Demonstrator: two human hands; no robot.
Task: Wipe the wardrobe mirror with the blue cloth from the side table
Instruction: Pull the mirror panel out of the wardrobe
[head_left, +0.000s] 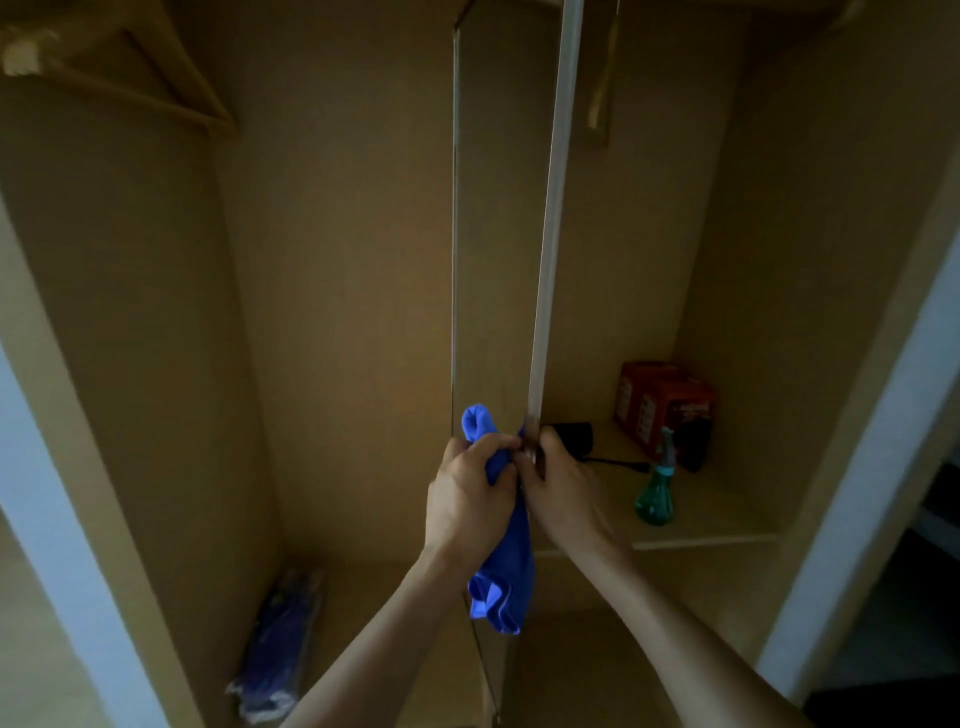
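Wiping step: the left hand (467, 499) grips the blue cloth (506, 571) beside the mirror (498, 234), whose edge the right hand (563, 493) clasps. The next move probably calls for spreading the cloth flat on its face.

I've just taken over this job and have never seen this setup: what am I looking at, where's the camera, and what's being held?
There is no machine here: a person works with bare hands. The single picture comes from a wide-angle camera on their head, looking forward and down into an open wardrobe. The thin upright strip in the middle is the mirror, seen edge-on. The left hand grips the blue cloth, which hangs below it. The right hand appears to hold the mirror's edge, right beside the cloth. On the shelf at the right stand a red box, a green spray bottle and a dark item with a cable. Wooden hangers show at top left, and a blue-and-white packet sits low on the left.
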